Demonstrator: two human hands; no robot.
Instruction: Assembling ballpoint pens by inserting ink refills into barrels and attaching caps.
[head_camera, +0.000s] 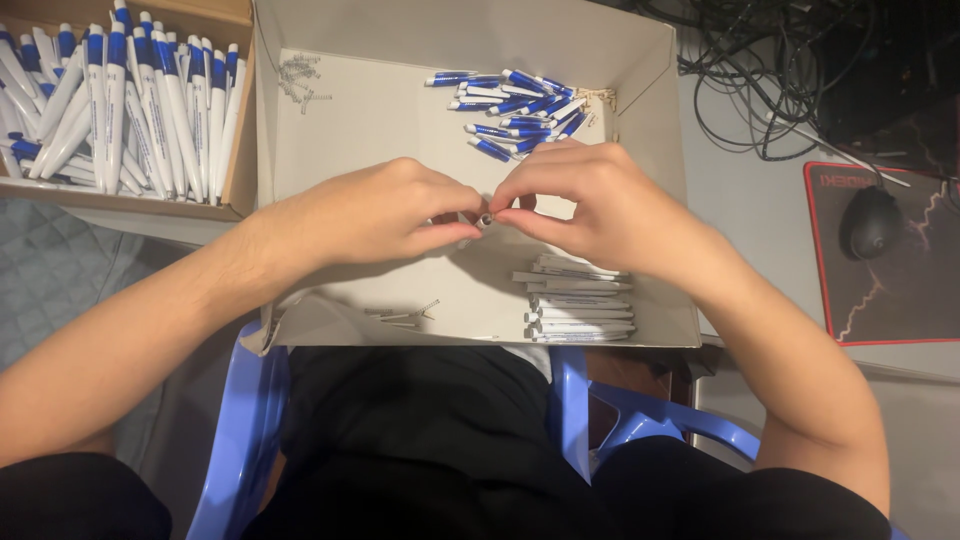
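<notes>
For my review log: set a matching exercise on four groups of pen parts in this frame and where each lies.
Things:
1. blue-and-white parts
2. white barrels
3. springs
4. finished pens

Places:
A. separate box, far left
B. big box, near right corner
C. big box, far right corner
D. big box, far left corner

Pairs: 1-C, 2-B, 3-D, 4-A

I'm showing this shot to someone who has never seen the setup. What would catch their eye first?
First, the two hands, left hand and right hand, meeting mid-frame over the open cardboard box, pinching a small pen part between the fingertips. Next, the box of finished blue-and-white pens at top left, the pile of blue pen pieces at the box's far side, and the stacked white barrels near the right wrist.
</notes>
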